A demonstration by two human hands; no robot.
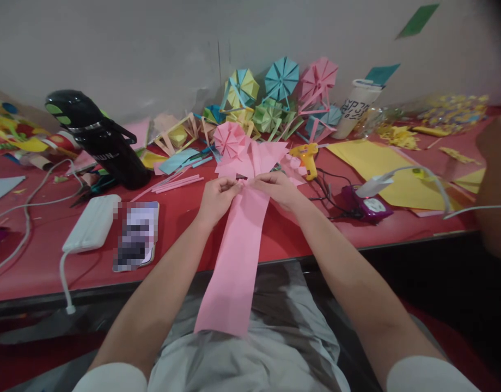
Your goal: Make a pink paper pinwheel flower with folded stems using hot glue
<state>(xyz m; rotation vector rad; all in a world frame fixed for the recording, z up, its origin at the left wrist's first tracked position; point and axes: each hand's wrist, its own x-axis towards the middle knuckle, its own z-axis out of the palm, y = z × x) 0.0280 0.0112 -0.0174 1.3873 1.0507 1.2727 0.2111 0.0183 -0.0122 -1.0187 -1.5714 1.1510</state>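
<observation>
A long strip of pink paper (pixel 238 256) hangs from my two hands over the table edge, its lower end above my lap. My left hand (pixel 221 197) pinches the gathered upper end between thumb and fingers. Close beside it, my right hand (pixel 277 188) grips the same end, fingertips nearly meeting the left ones. Just beyond my hands lie more pink paper pieces (pixel 270 155) and a round, folded pink paper rosette (pixel 229 140). The exact fold under my fingertips is partly hidden.
Several folded paper wheels (pixel 282 78) line the wall. A yellow glue gun (pixel 306 158) and purple power socket (pixel 367 204) with cables lie right, near yellow sheets (pixel 381 174). Left are a black bottle (pixel 103 141), white power bank (pixel 93 223), phone (pixel 138 234) and pink paper sticks (pixel 179 184).
</observation>
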